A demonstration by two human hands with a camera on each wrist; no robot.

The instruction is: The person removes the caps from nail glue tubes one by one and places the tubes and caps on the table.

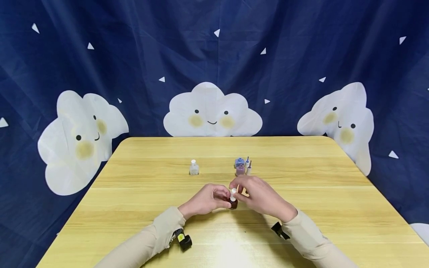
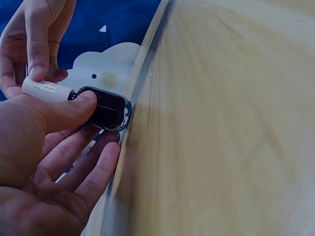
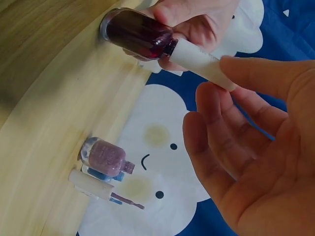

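A dark red nail polish bottle [image 3: 138,33] stands upright on the table, its white cap [image 3: 199,61] on the neck. My left hand [image 1: 208,200] grips the glass body, thumb along one side and fingers behind it in the left wrist view. With thumb and fingertip, my right hand [image 1: 259,197] pinches the top of the cap. Beyond the right hand stand an open purple polish bottle [image 1: 240,170] and an open blue polish bottle [image 1: 239,162]. Right beside them, two white caps stand with their brushes [image 1: 250,163] pointing up.
A clear polish bottle [image 1: 194,168] with a white cap stands farther back on the left. The wooden table [image 1: 151,156] ends at a dark blue curtain [image 1: 140,67] printed with smiling clouds.
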